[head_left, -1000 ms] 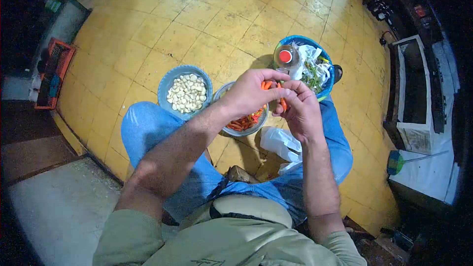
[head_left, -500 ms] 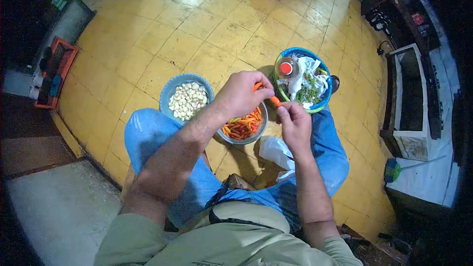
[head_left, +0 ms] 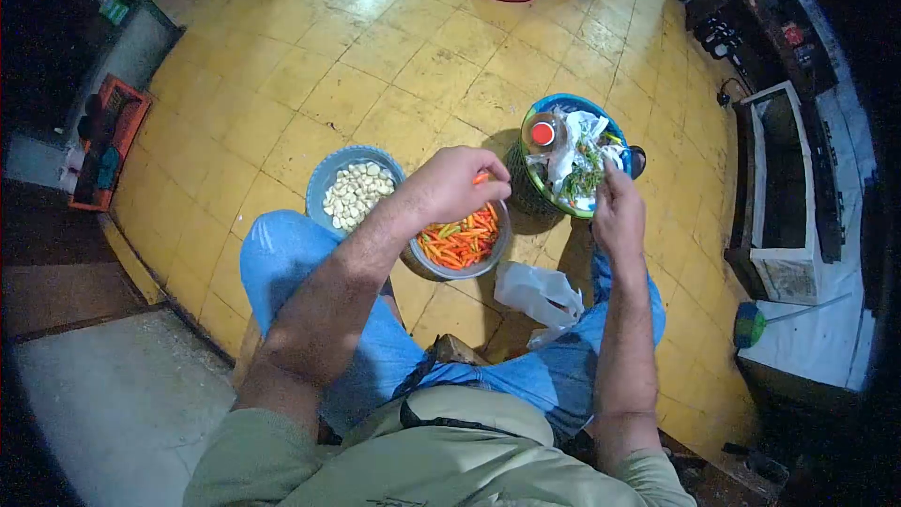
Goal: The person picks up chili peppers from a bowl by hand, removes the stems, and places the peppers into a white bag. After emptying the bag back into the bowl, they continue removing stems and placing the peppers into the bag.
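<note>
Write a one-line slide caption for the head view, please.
Left hand holds a chili over the chili bowl; right hand is at the blue basket, garlic bowl beside.

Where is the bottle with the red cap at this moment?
The bottle with the red cap sits right of centre in the head view, at the left edge of the blue basket, just beyond the bowl of chillies.

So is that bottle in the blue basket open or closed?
Closed. The bottle standing in the blue basket has its red cap on, seen from above.
</note>
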Motion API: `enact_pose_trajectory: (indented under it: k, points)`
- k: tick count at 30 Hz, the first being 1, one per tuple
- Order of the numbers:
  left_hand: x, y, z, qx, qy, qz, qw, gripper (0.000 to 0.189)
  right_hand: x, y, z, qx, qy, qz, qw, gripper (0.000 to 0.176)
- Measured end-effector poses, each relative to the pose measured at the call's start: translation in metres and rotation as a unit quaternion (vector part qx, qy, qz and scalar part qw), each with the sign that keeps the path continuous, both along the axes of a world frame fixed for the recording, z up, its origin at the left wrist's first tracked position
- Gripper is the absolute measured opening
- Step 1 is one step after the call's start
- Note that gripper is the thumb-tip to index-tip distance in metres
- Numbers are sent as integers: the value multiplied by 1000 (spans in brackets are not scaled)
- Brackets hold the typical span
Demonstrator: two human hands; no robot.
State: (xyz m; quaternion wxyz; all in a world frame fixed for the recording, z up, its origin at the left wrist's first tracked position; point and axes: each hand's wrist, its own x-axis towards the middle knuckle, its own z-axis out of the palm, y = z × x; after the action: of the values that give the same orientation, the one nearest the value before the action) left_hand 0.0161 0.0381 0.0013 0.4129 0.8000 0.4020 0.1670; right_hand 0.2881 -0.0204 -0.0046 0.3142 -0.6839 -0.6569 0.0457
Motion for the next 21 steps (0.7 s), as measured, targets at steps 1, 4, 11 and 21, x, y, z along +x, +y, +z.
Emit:
enact_pose_trajectory:
  k: [1, 4, 11, 21]
  points:
    - [4, 0, -2, -33, -74, 34, 996, 24, -4, 0, 8, 3, 0, 0, 1000, 27]
    - [16, -1, 0, -184, -216, 100, 954, 28, -34, -11, 17, -18, 159, 50, 986, 20]
    - [31, -15, -1, -297, -354, 177, 869, 28, -117, -38, 12, -88, 294, 120, 944, 12]
    - [12, -16, 17, -222, -223, 1, 949, 15, -92, -38, 15, -50, 262, 102, 958, 5]
